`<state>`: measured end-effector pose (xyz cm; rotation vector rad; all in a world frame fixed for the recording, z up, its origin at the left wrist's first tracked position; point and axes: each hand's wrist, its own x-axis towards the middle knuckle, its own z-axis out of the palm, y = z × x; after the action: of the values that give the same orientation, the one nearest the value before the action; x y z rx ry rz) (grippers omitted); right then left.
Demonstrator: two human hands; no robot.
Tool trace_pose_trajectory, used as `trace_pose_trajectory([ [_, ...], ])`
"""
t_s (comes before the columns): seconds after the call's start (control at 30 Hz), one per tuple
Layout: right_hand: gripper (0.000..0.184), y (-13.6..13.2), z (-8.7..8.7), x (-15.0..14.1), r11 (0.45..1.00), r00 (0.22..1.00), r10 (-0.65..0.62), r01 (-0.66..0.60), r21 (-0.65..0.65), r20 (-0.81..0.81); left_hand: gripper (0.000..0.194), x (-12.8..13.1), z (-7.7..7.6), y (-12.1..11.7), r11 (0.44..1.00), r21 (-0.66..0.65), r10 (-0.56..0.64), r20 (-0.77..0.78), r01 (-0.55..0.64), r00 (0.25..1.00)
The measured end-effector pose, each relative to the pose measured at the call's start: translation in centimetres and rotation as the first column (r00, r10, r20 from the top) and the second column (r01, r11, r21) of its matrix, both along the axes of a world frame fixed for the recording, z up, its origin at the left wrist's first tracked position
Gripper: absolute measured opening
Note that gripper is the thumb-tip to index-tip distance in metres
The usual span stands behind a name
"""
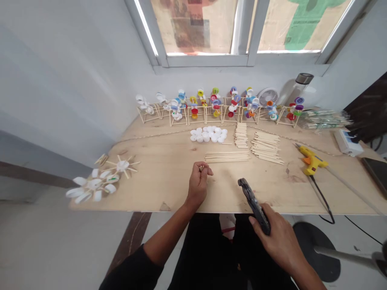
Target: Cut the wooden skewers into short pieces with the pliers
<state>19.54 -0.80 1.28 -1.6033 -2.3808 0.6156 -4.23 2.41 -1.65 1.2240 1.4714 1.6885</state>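
Gripping blk hand tool (254, 205) in R hand (279, 237); L hand (198, 185) pinching wood stick bits (201, 168).

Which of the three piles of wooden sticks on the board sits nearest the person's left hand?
The low, flat row of long thin sticks, just beyond the left hand. The narrow stack and the wider fanned heap lie farther back and right.

Black trousers (205, 245) and a black elbow-length sleeve (133, 270) are worn, with the left hand (198, 185) and right hand (279, 237) bare.
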Motion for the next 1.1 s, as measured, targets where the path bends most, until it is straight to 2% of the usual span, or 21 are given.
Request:
trace_pose_trajectory([
  [0.13, 0.027, 0.1, -0.2, 0.0, 1.0, 1.0, 0.011, -0.012, -0.014, -0.003, 0.013, 0.0, -0.6, -0.4, 1.0, -0.018, -0.021, -0.003, 0.021, 1.0],
  [0.27, 0.027, 0.2, -0.3, 0.0, 1.0, 1.0, 0.013, -0.014, -0.017, -0.021, 0.013, 0.3, -0.4, -1.1, 1.0, -0.016, -0.025, -0.029, 0.025, 0.999],
  [0.43, 0.024, 0.1, -0.2, -0.2, 1.0, 1.0, 0.011, -0.011, -0.027, -0.013, 0.014, 0.7, -0.2, -1.6, 1.0, -0.028, 0.01, -0.106, -0.013, 0.994],
  [0.73, 0.024, 0.0, -0.2, -0.4, 0.999, 1.0, -0.009, 0.008, -0.049, -0.029, 0.016, 0.9, -1.0, -2.1, 0.996, -0.08, 0.018, -0.152, -0.03, 0.988],
  [1.0, 0.025, -0.1, -0.9, -0.4, 0.998, 0.998, -0.01, 0.006, -0.061, -0.064, 0.017, 1.0, -0.4, -2.2, 0.992, -0.122, 0.007, -0.232, -0.036, 0.973],
  [1.1, 0.024, -0.3, -0.7, -0.4, 0.997, 0.995, -0.027, 0.019, -0.075, -0.101, 0.018, 1.0, 0.4, -1.6, 0.99, -0.144, -0.054, -0.307, 0.01, 0.95],
])
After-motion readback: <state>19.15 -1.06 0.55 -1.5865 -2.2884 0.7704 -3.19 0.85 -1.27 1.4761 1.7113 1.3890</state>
